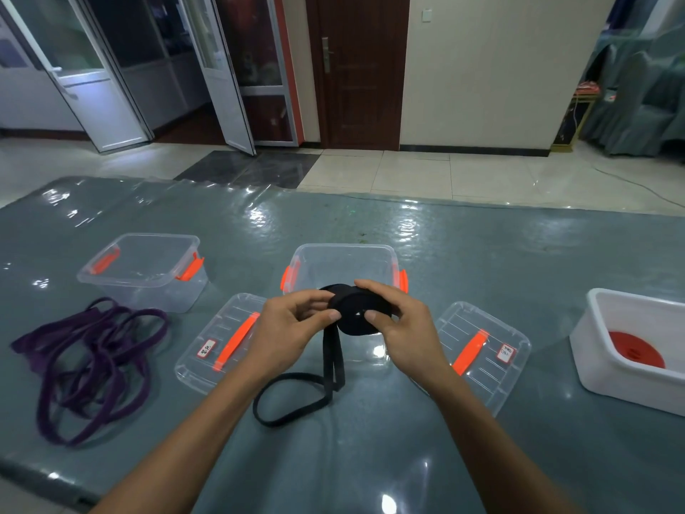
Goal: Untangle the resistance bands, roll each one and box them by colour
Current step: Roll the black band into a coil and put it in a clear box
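Both hands hold a black resistance band [352,309], mostly wound into a thick roll, above the table in front of the middle clear box [344,254]. My left hand [293,328] pinches the roll's left side. My right hand [396,324] grips it from the right and top. The band's loose tail hangs down and ends in a loop [293,398] lying on the table. A heap of purple bands [92,365] lies tangled at the left. A red rolled band [635,350] sits inside the white box [626,380] at the right.
A second clear box [144,272] with orange latches stands at the back left. Two clear lids with orange handles and small labels lie flat: the left lid [218,346] and the right lid [482,354]. The table [370,458] has a shiny grey-green cover.
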Demonstrator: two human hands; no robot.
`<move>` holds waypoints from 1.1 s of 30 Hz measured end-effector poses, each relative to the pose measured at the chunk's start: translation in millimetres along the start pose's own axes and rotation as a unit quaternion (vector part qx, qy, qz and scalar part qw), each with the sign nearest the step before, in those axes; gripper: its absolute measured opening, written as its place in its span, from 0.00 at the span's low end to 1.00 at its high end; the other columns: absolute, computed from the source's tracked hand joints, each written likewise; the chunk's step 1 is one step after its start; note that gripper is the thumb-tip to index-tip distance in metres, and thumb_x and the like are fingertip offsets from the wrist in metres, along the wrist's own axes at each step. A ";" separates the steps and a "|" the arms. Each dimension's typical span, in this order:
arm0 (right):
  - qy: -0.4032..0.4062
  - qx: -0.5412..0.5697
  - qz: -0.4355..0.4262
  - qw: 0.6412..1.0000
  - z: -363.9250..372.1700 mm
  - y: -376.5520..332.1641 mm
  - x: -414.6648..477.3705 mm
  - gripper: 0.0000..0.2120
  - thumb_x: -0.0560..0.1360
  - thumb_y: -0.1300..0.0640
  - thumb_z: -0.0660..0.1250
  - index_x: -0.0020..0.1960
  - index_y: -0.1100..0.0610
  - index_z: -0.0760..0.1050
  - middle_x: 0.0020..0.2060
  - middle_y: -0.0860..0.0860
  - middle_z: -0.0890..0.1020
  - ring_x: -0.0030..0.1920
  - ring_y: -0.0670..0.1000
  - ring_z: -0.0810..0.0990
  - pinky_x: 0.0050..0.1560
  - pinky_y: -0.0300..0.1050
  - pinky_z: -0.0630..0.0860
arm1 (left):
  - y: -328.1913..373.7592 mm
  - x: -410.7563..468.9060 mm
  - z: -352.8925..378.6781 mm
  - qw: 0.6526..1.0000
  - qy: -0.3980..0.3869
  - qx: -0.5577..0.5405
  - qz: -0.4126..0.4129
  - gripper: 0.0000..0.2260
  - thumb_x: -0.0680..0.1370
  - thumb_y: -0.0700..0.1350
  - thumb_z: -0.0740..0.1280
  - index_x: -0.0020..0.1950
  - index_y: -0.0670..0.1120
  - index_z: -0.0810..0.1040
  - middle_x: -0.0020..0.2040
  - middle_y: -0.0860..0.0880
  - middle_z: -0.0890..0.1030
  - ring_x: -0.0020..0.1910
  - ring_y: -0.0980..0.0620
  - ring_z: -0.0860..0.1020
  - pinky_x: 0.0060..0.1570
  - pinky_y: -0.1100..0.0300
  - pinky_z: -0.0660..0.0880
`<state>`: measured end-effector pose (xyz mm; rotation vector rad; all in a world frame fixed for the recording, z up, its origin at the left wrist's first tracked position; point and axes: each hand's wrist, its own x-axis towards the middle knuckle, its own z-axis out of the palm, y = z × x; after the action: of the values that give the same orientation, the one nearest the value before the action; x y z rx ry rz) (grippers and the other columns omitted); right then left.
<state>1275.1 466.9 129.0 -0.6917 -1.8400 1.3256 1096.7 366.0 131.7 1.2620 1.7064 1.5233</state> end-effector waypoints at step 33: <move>0.053 0.155 0.068 0.984 15.9 24.9 -1.9 0.33 0.77 0.61 0.72 0.76 0.42 0.65 0.66 0.47 0.79 0.66 0.50 0.79 0.64 0.52 0.77 | 12.0 21.8 0.3 0.997 0.037 -0.051 0.031 0.12 0.76 0.39 0.73 0.53 0.55 0.86 0.51 0.50 0.88 0.52 0.49 0.86 0.56 0.54 0.81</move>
<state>1263.1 464.8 102.0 -0.7138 -1.4795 1.5892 1091.2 384.6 147.3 1.2304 1.6252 1.6914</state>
